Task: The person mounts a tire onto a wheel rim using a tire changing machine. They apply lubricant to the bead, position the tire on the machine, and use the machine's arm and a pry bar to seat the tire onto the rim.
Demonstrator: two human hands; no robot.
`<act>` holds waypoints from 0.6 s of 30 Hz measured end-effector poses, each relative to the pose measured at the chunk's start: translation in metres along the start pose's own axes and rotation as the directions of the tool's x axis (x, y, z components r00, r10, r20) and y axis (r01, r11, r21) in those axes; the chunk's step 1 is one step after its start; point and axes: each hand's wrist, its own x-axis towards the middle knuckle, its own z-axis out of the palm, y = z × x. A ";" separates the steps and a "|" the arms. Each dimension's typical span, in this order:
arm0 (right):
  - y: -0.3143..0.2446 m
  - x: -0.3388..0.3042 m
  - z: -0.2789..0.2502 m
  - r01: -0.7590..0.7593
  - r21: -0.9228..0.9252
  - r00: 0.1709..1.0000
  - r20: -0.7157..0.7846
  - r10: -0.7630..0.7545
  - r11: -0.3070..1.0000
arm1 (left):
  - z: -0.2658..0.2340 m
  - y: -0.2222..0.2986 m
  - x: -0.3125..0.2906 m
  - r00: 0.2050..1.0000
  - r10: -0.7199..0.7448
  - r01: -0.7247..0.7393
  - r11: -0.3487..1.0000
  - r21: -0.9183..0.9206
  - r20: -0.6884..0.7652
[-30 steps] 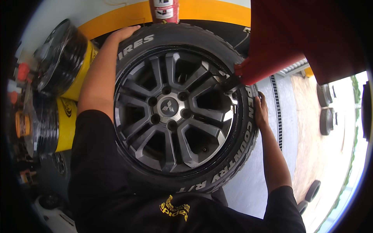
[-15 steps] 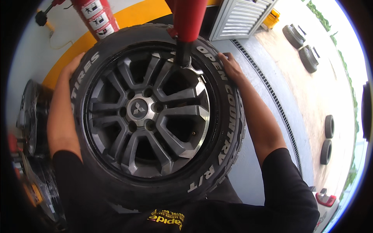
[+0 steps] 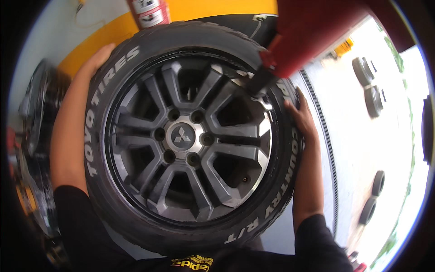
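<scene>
A wide black tyre (image 3: pixel 108 181) with raised white lettering lies flat in front of me, mounted around a grey and silver alloy wheel (image 3: pixel 258 131). My left hand (image 3: pixel 100 58) holds its far left edge, fingers over the tread and partly hidden. On the right edge, my right hand (image 3: pixel 304 115) grips the tyre with the thumb on the sidewall and the other fingers along the tread. Between the hands, the dark tool head (image 3: pixel 263 81) of a red machine arm (image 3: pixel 303 41) meets the rim's far right edge. A valve stem (image 3: pixel 244 179) shows in the near right part of the wheel.
A red post (image 3: pixel 152 13) with warning labels stands behind the tyre. Plastic-wrapped dark items (image 3: pixel 41 109) are stacked at left. A floor drain grate (image 3: pixel 324 136) runs along the right, with loose tyres (image 3: pixel 378 183) beyond it.
My view has shifted, and the wheel now sits farther right and lower in it. The red arm appears more slanted, leaning to the upper right. My right hand is lower along the tyre's edge.
</scene>
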 end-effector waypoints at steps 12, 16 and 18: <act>-0.014 0.027 0.005 0.147 0.028 0.982 0.114 -0.149 0.989 | -0.008 0.037 -0.010 0.974 -0.210 0.208 0.978 0.035 0.086; -0.020 0.017 -0.005 0.123 0.000 0.984 0.126 -0.122 0.992 | -0.018 0.027 -0.053 0.961 0.123 -0.102 0.990 -0.099 0.246; -0.015 0.013 -0.001 0.121 0.146 0.985 0.102 -0.137 0.982 | -0.019 0.004 -0.051 0.945 0.300 -0.293 0.953 -0.072 0.133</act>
